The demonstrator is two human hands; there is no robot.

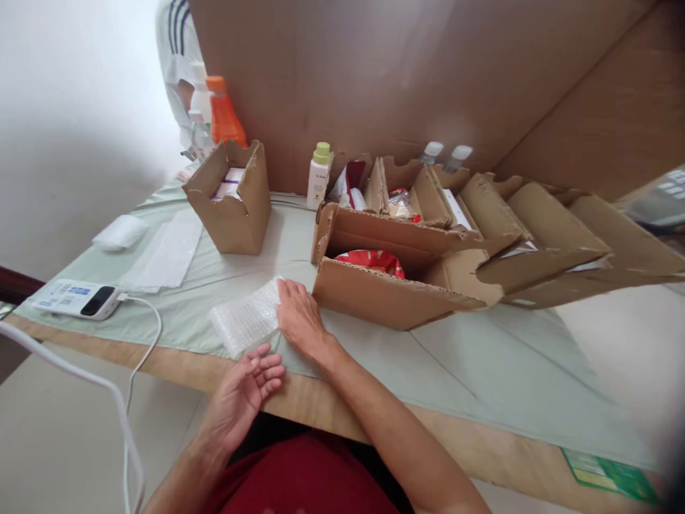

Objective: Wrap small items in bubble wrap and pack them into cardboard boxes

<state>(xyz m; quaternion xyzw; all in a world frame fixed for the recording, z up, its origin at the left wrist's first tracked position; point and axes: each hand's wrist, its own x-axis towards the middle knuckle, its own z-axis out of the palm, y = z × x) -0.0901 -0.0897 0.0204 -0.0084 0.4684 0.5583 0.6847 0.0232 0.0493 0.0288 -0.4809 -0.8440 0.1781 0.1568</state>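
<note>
A flat piece of bubble wrap (pixel 245 318) lies on the cloth near the table's front edge. My right hand (pixel 300 315) is at its right edge, palm down, with the fingers together and bent over that edge. The thumb of this hand is mostly hidden. Just in front of the wrap's near corner, my left hand (pixel 247 391) is turned palm up over the table edge. Its fingers are loosely curled and apart, and nothing lies in them.
A cardboard box with a red packet (pixel 374 262) stands right of my hands, before a row of cardboard bins (pixel 471 207). Another box (pixel 238 221) stands back left. More clear wrap (pixel 165 250), a power bank (pixel 80 298) with a white cable and a white bottle (pixel 318 178) are around.
</note>
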